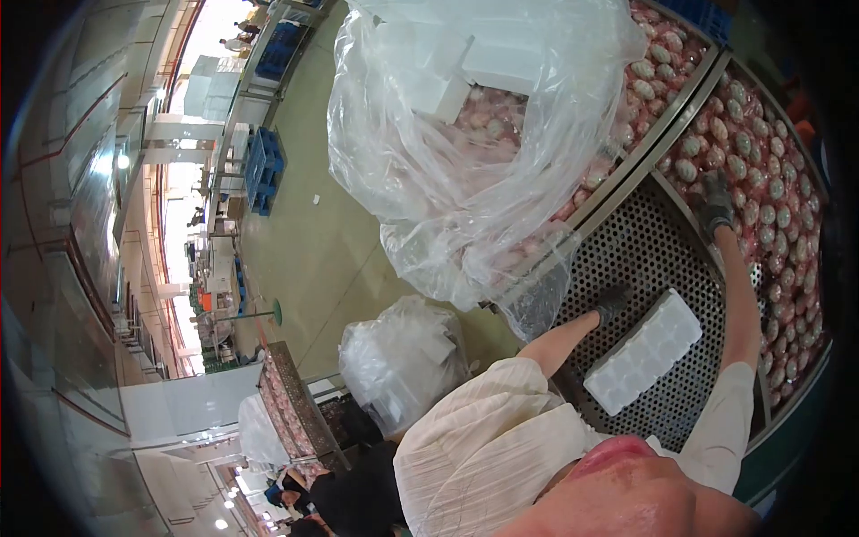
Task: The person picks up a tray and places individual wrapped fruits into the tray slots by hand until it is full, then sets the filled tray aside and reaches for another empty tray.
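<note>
Head view: left hand (pixel 614 305) near white tray (pixel 642 352) on counter (pixel 646 234), right hand (pixel 716 202) at wrapped eggs (pixel 767 215); cannot tell either's fingers.

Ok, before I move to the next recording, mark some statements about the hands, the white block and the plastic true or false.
1. The right hand is at the round items. True.
2. The left hand is inside the clear plastic. False: it is over the perforated surface, outside the plastic.
3. Both hands wear dark gloves. True.
4. The white block lies on the floor. False: it rests on the perforated surface.
</note>
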Demonstrator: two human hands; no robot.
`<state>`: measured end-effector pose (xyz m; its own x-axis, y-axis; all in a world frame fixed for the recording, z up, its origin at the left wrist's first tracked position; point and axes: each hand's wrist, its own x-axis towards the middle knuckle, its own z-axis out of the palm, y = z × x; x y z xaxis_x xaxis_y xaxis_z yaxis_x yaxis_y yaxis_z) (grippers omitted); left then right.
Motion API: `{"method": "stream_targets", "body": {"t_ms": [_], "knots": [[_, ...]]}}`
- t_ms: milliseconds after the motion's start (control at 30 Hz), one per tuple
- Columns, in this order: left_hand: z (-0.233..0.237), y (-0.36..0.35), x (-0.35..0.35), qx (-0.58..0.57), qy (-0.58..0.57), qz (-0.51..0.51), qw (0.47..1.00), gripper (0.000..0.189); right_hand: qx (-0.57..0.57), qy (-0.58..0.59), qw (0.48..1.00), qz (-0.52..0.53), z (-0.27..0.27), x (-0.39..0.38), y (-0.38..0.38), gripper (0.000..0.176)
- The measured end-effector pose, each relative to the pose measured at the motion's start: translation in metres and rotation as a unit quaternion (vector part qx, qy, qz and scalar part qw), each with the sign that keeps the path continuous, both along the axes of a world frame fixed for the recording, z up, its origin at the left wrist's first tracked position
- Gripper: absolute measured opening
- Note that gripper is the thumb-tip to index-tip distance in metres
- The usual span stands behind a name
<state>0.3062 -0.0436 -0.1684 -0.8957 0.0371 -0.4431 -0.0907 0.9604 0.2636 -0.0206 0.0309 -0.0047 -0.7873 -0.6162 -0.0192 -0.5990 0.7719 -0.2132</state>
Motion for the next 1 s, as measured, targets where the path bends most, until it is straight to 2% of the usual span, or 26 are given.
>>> {"method": "stream_targets", "body": {"t_ms": [33, 67, 100, 133, 200, 233, 267, 300, 333, 367, 433, 467, 500, 533, 567, 600, 633, 667, 700, 733, 767, 800, 867, 900, 933, 1000], "knots": [[-0.002, 0.0, 0.004, 0.134, -0.046, 0.097, 0.985, 0.032, -0.007, -0.065, 0.997, -0.035, 0.016, 0.005, -0.003, 0.047], [-0.004, -0.002, 0.001, 0.262, -0.086, 0.191, 0.942, 0.033, -0.005, -0.065, 0.997, -0.037, 0.012, 0.007, 0.002, 0.047], [0.081, -0.009, -0.014, 0.347, -0.115, 0.305, 0.879, 0.039, -0.029, -0.017, 0.999, -0.003, 0.005, 0.011, 0.008, 0.048], [0.081, -0.007, -0.015, 0.35, -0.112, 0.304, 0.879, 0.039, -0.052, 0.033, 0.998, 0.032, -0.001, 0.013, 0.013, 0.05], [0.069, -0.003, -0.007, 0.435, -0.097, 0.422, 0.789, 0.047, -0.085, 0.093, 0.99, 0.057, -0.005, 0.015, 0.019, 0.048], [0.064, -0.001, -0.005, 0.382, -0.06, 0.39, 0.836, 0.05, -0.02, 0.044, 0.998, 0.041, -0.007, 0.017, 0.021, 0.044], [0.059, -0.002, -0.004, 0.381, -0.061, 0.386, 0.837, 0.05, 0.044, -0.006, 0.999, 0.024, -0.007, 0.018, 0.024, 0.041], [0.069, -0.006, -0.009, 0.45, -0.125, 0.437, 0.769, 0.048, 0.015, 0.078, 0.996, 0.047, 0.0, 0.023, 0.024, 0.034], [0.072, -0.008, -0.01, 0.51, -0.186, 0.481, 0.688, 0.046, 0.014, 0.08, 0.996, 0.043, 0.008, 0.026, 0.021, 0.034], [0.068, -0.005, -0.006, 0.508, -0.185, 0.479, 0.691, 0.046, 0.032, 0.076, 0.995, 0.054, 0.016, 0.027, 0.015, 0.031], [0.065, -0.001, 0.0, 0.362, -0.08, 0.499, 0.783, 0.052, 0.045, 0.077, 0.994, 0.064, 0.023, 0.019, 0.004, 0.027], [0.063, -0.002, 0.0, 0.36, -0.076, 0.499, 0.785, 0.052, 0.078, 0.011, 0.997, 0.022, 0.023, 0.013, -0.001, 0.026], [0.105, -0.004, -0.007, 0.359, -0.078, 0.526, 0.767, 0.05, 0.111, -0.057, 0.992, -0.018, 0.021, 0.01, -0.005, 0.025], [0.134, -0.006, -0.01, 0.359, -0.079, 0.552, 0.748, 0.047, 0.108, -0.055, 0.992, -0.016, 0.015, 0.007, -0.005, 0.025], [0.103, -0.004, -0.005, 0.314, -0.069, 0.531, 0.784, 0.051, 0.095, -0.033, 0.994, -0.031, 0.011, 0.004, -0.002, 0.024], [0.115, -0.007, -0.004, 0.315, -0.068, 0.532, 0.783, 0.051, 0.083, -0.012, 0.995, -0.046, 0.0, -0.001, 0.005, 0.023], [0.142, -0.012, -0.007, 0.366, -0.049, 0.487, 0.791, 0.051, -0.071, 0.152, 0.986, 0.025, -0.018, -0.002, 0.022, 0.023], [0.16, -0.017, -0.011, 0.416, -0.03, 0.439, 0.796, 0.051, -0.071, 0.154, 0.985, 0.025, -0.009, 0.003, 0.025, 0.023], [0.141, -0.016, -0.014, 0.418, -0.03, 0.437, 0.796, 0.051, -0.089, 0.154, 0.984, 0.022, 0.006, 0.008, 0.029, 0.024], [0.105, -0.012, -0.02, 0.545, 0.025, 0.461, 0.7, 0.047, -0.107, 0.154, 0.982, 0.02, 0.03, 0.017, 0.031, 0.025], [0.085, -0.009, -0.022, 0.656, 0.078, 0.473, 0.583, 0.043, -0.087, 0.093, 0.992, 0.016, 0.063, 0.036, 0.033, 0.027], [0.125, -0.004, -0.033, 0.688, 0.088, 0.523, 0.496, 0.039, -0.085, 0.094, 0.992, 0.015, 0.073, 0.056, 0.038, 0.027], [0.232, 0.004, -0.056, 0.726, 0.13, 0.605, 0.301, 0.034, -0.217, 0.168, 0.961, 0.034, 0.086, 0.094, 0.053, 0.017], [0.243, -0.001, -0.058, 0.728, 0.129, 0.602, 0.301, 0.034, -0.281, 0.069, 0.957, 0.022, 0.09, 0.117, 0.059, 0.015], [0.252, -0.005, -0.058, 0.715, 0.114, 0.535, 0.436, 0.034, -0.342, -0.032, 0.939, 0.01, 0.09, 0.141, 0.065, 0.013], [0.264, -0.008, -0.055, 0.64, 0.073, 0.364, 0.673, 0.036, -0.306, 0.03, 0.95, 0.052, 0.087, 0.182, 0.083, 0.013]]}}
